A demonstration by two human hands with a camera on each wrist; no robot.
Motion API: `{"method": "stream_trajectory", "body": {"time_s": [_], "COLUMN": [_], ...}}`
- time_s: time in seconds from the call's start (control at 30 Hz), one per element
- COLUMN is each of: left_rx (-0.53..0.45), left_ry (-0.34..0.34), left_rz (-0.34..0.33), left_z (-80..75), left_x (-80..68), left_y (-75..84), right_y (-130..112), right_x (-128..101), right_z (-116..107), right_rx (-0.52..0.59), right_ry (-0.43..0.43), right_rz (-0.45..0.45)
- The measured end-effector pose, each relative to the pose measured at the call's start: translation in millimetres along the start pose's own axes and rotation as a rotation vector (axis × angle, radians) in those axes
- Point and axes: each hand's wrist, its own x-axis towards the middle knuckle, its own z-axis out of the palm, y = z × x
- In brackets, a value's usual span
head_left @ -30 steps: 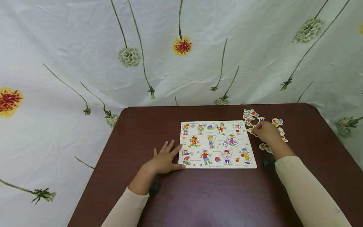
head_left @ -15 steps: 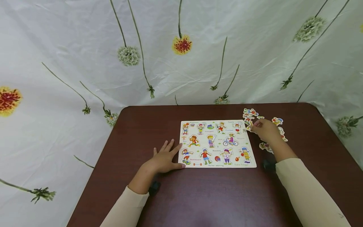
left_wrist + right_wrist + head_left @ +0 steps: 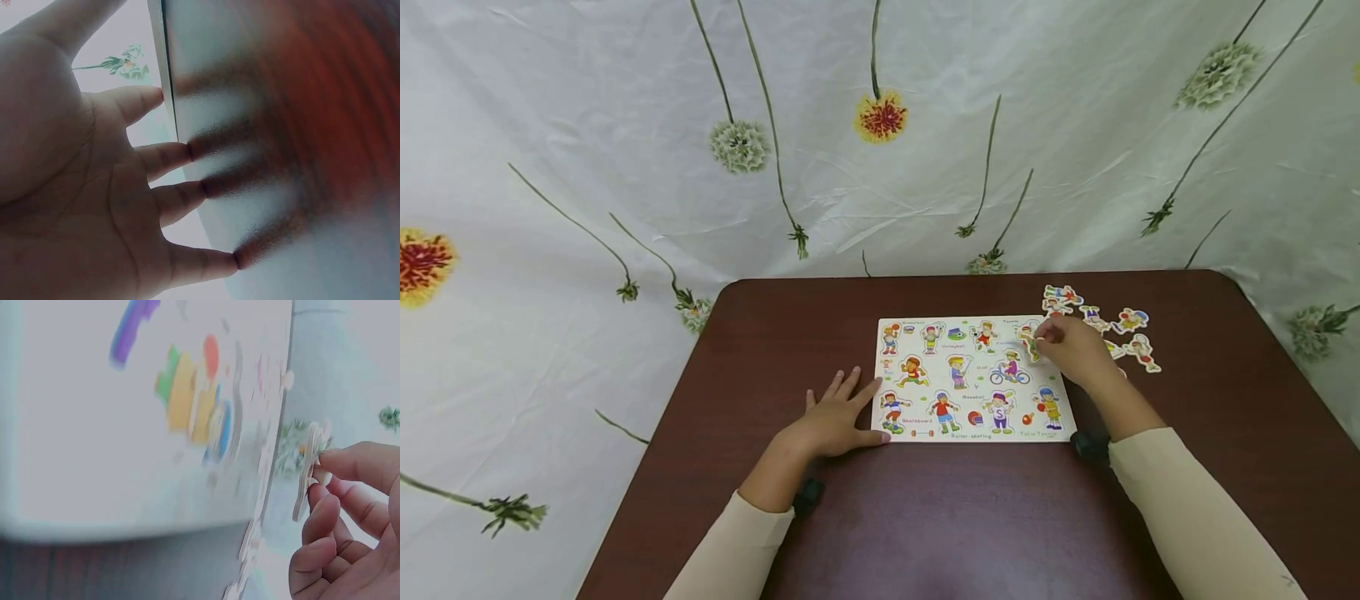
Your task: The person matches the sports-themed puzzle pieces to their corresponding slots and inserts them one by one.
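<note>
A white puzzle board point(image 3: 974, 379) printed with sport figures lies on the dark red table point(image 3: 940, 517). My left hand point(image 3: 835, 421) lies flat on the table, fingers spread, fingertips point(image 3: 187, 150) touching the board's left edge point(image 3: 164, 69). My right hand point(image 3: 1071, 350) hovers over the board's upper right part and pinches a small figure-shaped puzzle piece point(image 3: 306, 472) between thumb and fingers. That piece shows as a thin wooden cutout in the right wrist view, close to the board point(image 3: 125, 412). Several loose pieces point(image 3: 1108, 325) lie on the table right of the board.
A white cloth with printed flowers point(image 3: 880, 117) hangs behind the table and drapes on both sides. The table's rounded far corners and left edge show in the head view. Cream sleeves point(image 3: 1187, 517) cover both forearms.
My right hand has moved left from the loose pieces onto the board's upper right part, carrying a piece. The left hand has stayed where it was.
</note>
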Motion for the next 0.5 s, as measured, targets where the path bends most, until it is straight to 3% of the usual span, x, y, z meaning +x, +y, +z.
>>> {"method": "stream_trajectory", "body": {"time_s": [0.5], "left_rx": [-0.004], "left_ry": [0.008], "left_rz": [0.008], "left_z": [0.6], "left_x": [0.5], "left_y": [-0.8], "right_y": [-32.2], "right_x": [-2.7], "right_z": [36.5], "right_rx": [0.077], "right_ry": [-0.072], "right_rz": [-0.088]}}
